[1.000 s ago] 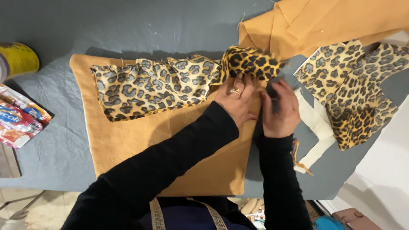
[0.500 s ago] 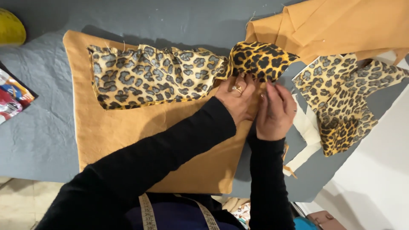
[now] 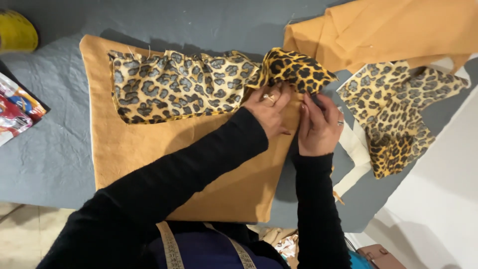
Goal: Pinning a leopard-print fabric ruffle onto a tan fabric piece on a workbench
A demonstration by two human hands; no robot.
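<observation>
A gathered leopard-print strip [image 3: 174,84] lies across the upper part of a tan fabric panel [image 3: 149,154] on the grey table. Its right end is turned up into a brighter yellow leopard fold [image 3: 294,69]. My left hand [image 3: 269,107], with a ring, presses on the strip's right end just under that fold. Close beside it, my right hand [image 3: 318,122] pinches the fabric at the panel's right edge. Both arms wear black sleeves.
More tan fabric [image 3: 388,30] lies at the top right, with a loose leopard-print piece [image 3: 393,114] and a white strip [image 3: 356,149] below it. A yellow round object [image 3: 17,32] and a colourful packet [image 3: 15,107] sit at the left. The grey table [image 3: 45,154] ends at the lower right.
The view has shifted slightly, so the fabric sits lower and further right in frame. My hands stay together at the strip's right end, with the fold lifted a little more.
</observation>
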